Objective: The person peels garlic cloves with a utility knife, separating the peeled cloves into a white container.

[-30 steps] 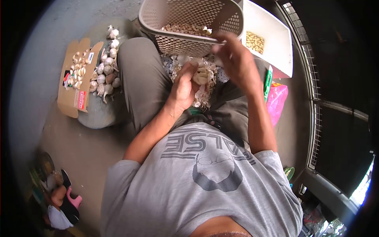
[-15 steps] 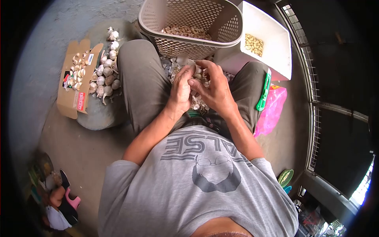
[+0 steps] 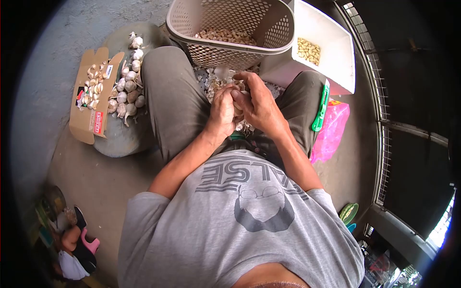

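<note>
My left hand [image 3: 223,109] and my right hand [image 3: 260,104] meet between my knees, fingers curled around a garlic bulb [image 3: 238,110] that they mostly hide. Both thumbs press close together on it. Under them lies a heap of papery garlic skins [image 3: 218,81]. To the left, whole garlic bulbs [image 3: 130,86] sit in a pile on a round grey surface [image 3: 115,146]. Beside them, an opened cardboard box [image 3: 81,122] carries loose garlic cloves [image 3: 96,89].
A perforated basket [image 3: 225,54] with many cloves stands ahead. Right of it is a white foam box [image 3: 331,62] holding pale peeled cloves [image 3: 308,51]. A green cutter [image 3: 321,108] rests on my right thigh, near a pink bag [image 3: 331,132]. Another person [image 3: 74,249] is at lower left.
My hands have drawn closer together around the garlic bulb, and the right fingers have curled further over it. The surroundings stay nearly the same.
</note>
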`<state>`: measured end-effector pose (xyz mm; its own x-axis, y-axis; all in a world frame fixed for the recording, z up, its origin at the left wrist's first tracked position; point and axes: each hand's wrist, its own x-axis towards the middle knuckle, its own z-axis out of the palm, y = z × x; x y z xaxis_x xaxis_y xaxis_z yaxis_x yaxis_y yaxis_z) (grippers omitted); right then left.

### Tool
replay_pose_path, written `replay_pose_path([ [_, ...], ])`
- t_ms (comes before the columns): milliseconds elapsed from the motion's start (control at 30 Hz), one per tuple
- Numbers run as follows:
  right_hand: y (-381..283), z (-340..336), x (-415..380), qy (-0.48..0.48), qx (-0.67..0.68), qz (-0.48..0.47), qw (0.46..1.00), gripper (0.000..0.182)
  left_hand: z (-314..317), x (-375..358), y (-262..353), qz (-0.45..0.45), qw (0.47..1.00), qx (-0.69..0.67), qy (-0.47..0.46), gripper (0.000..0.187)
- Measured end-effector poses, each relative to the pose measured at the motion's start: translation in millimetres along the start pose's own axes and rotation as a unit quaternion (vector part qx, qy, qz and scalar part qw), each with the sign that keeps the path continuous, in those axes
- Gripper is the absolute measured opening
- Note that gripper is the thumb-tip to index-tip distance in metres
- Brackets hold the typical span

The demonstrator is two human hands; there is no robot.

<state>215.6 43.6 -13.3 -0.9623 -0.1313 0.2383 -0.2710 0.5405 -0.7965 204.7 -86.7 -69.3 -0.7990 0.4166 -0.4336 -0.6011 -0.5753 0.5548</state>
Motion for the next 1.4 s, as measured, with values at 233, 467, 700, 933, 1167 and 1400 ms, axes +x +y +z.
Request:
replay_pose_path([
  [233,1.6,5.4,-6.0,0.006,0.039,0.005,0.999,0.032,-6.2,5.5,5.8,-0.018,0.998,-0.007,-0.057,0.027],
  [467,38.4,-10.0,2.7,0.090,0.558,0.242,0.789,0.033,2.6,7.2,12.3,-0.070,0.994,-0.069,-0.042,0.027],
  [700,35.1,-21.3,-7.9,0.083,0.596,0.276,0.750,0.018,5.1,7.8,15.0,-0.057,0.997,-0.055,-0.021,0.034],
  [933,13.0,-29.3,-4.3,0.086,0.533,0.201,0.818,0.026,-2.9,11.4,9.3,-0.041,0.997,-0.018,-0.063,0.032],
  [1167,9.4,-30.9,-3.2,0.083,0.520,0.183,0.830,0.022,8.7,4.5,14.1,0.004,0.999,-0.001,-0.044,0.030],
  [1400,33.8,-31.4,-3.9,0.050,0.536,0.198,0.819,0.031,12.9,-0.2,18.4,0.015,0.993,0.030,-0.116,0.028],
])
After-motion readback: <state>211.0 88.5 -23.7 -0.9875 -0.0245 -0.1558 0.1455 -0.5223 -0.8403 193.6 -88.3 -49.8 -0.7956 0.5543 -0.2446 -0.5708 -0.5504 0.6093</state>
